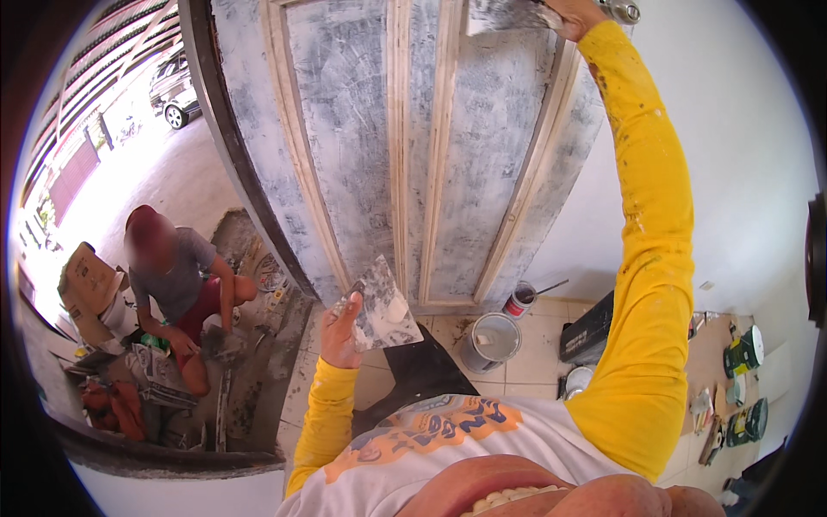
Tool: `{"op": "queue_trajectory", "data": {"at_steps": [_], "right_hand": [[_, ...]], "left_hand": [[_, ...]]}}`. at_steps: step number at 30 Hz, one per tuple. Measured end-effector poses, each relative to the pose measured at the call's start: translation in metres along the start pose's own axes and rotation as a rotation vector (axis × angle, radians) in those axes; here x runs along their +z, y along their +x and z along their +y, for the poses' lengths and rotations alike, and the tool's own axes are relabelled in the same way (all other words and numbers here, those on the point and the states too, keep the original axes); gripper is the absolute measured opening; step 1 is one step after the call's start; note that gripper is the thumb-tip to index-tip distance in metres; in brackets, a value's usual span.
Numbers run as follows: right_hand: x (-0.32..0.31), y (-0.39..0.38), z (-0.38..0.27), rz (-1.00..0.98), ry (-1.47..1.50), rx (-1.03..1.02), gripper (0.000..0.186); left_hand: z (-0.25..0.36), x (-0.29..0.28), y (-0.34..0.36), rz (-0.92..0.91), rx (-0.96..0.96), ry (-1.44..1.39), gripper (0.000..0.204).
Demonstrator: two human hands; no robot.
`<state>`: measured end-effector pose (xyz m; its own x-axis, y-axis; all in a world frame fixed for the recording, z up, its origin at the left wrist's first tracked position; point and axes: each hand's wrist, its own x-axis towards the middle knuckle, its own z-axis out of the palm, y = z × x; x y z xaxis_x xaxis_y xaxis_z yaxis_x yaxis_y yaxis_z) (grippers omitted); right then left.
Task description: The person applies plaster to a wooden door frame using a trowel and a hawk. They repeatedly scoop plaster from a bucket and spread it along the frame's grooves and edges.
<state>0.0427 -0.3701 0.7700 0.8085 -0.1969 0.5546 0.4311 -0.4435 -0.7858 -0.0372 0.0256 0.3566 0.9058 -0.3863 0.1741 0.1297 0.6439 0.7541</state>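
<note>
My left hand (341,334) grips a broad metal putty plate (379,320) smeared with white putty, the thumb lying over its edge. It is held low in front of the panelled door (336,112), apart from it. At the top edge of the view, my right hand (581,15) is raised and closed on a flat putty scraper (510,17). The scraper's blade lies on or close against the upper right door panel; contact cannot be told. Patchy grey-white filler covers the panels between the pale wooden mouldings. A round metal doorknob (627,12) shows beside my right hand.
Below the door stand a bucket (488,362), a red-labelled can (519,302) with a stick in it, and a black box (591,332). Containers (746,351) and tools lie on a brown sheet at right. Another person (177,276) crouches outside the doorway among tools and cardboard (86,289).
</note>
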Motion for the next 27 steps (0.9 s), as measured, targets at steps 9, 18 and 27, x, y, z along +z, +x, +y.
{"op": "queue_trajectory", "data": {"at_steps": [9,18,27], "right_hand": [[-0.056,-0.058,0.032,0.174,0.173,0.091,0.043],[0.049,-0.230,0.084,-0.177,-0.272,0.120,0.039],[0.136,-0.287,0.014,-0.350,-0.550,-0.409,0.024]], "left_hand": [[0.002,-0.003,-0.005,0.017,-0.022,-0.024,0.030],[0.053,-0.009,0.045,-0.054,0.155,0.134,0.035],[0.091,0.046,0.039,-0.034,0.525,0.254,0.023]]}}
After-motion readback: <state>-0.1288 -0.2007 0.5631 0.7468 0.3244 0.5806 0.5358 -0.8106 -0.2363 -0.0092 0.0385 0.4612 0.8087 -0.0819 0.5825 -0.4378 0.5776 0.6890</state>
